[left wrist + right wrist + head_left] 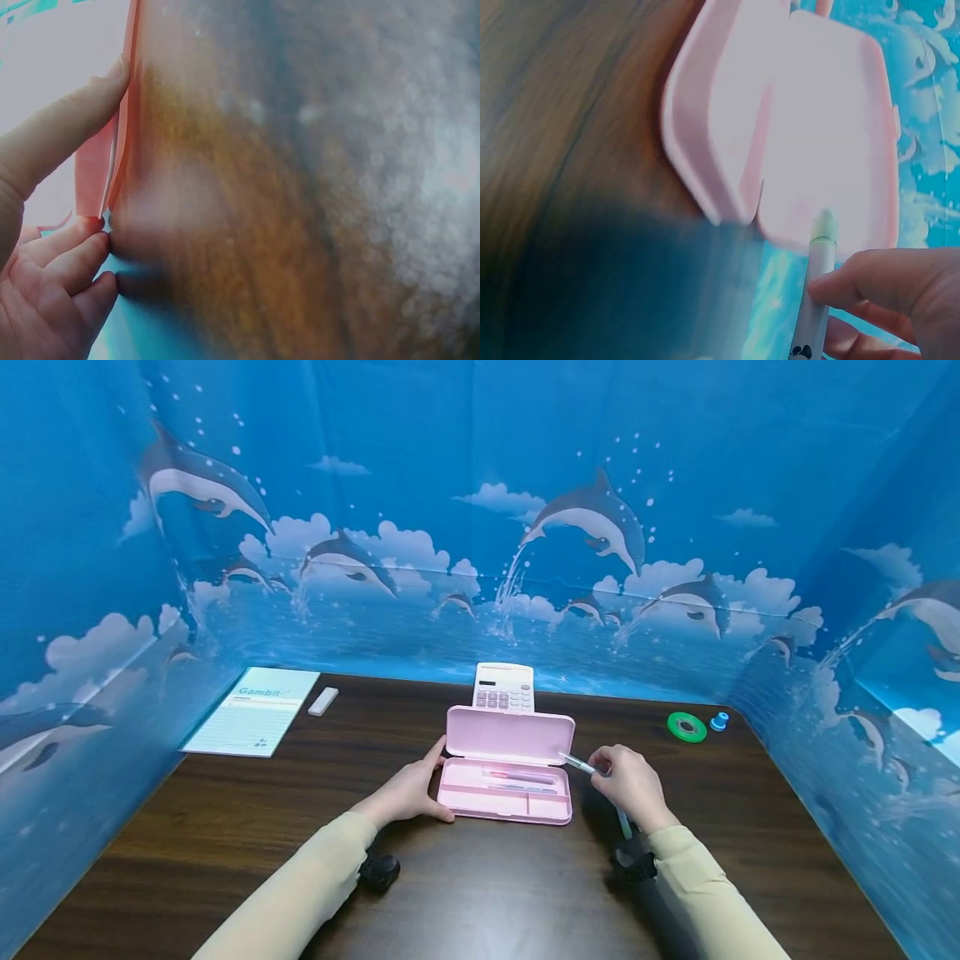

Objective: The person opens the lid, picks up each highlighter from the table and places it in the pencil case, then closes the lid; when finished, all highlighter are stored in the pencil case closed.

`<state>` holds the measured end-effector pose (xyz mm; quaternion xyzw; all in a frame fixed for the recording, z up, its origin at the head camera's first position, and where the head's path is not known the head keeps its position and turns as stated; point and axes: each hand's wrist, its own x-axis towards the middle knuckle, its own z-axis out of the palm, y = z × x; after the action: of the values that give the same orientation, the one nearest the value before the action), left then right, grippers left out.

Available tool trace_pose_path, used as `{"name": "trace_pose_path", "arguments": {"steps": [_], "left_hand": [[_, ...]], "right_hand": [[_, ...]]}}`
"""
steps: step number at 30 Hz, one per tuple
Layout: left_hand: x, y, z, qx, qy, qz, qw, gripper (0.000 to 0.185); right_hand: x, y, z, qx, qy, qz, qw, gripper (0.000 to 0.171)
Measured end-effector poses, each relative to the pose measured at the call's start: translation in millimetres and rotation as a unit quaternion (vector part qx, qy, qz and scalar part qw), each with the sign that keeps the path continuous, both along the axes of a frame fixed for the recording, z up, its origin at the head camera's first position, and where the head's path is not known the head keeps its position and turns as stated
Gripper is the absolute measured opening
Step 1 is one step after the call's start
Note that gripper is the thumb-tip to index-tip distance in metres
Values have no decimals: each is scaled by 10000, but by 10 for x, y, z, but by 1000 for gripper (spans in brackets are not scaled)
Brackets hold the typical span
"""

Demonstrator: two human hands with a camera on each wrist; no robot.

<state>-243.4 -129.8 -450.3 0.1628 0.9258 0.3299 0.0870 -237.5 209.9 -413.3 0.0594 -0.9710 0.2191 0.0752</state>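
An open pink pencil case [504,816] lies on the table with its lid [510,735] tipped back. Inside its tray are a pink pen [517,775] and a bluish one [522,788]. My left hand [408,789] grips the case's left end, thumb at the front edge, fingers at the back. Beside the right end, my right hand [628,783] pinches a white marker [819,262] with a pale green cap, the cap pointing at the lid. Another pale green pen [624,823] shows partly under the right wrist.
A white calculator [504,685] stands behind the lid. Back left are a notepad [251,712] and a white eraser [323,702]. At the back right lie a green ring of tape [686,727] and a small blue object [719,721]. Dolphin-print curtains [420,468] enclose the table.
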Motion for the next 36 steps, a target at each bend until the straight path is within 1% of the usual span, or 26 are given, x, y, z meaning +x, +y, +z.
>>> {"name": "trace_pose_path", "arguments": {"steps": [3,8,11,16,23,28,32,36], "left_hand": [[18,11,-13,57,-55,36,10000,126],[30,3,-27,53,-56,117,9999,127],[28,-1,-29,46,-69,112,9999,126],[23,16,-55,10,-70,75,9999,127],[2,40,-52,-31,-67,17,10000,127],[-7,44,-31,-23,-72,24,10000,127],[-16,38,-12,-16,-90,59,9999,127],[-29,32,4,-74,-63,58,9999,126]], "right_hand": [[-10,-117,-10,69,51,116,9999,14],[-35,-322,-60,96,156,482,9987,11],[-40,-424,-91,85,253,695,9972,9],[-43,-556,-137,114,321,915,9952,8],[-78,-706,-171,232,148,1033,9943,10],[-90,-755,-157,140,245,1094,9936,7],[-97,-742,-138,30,354,1039,9940,6],[-108,-703,-111,-127,332,936,9950,5]]}}
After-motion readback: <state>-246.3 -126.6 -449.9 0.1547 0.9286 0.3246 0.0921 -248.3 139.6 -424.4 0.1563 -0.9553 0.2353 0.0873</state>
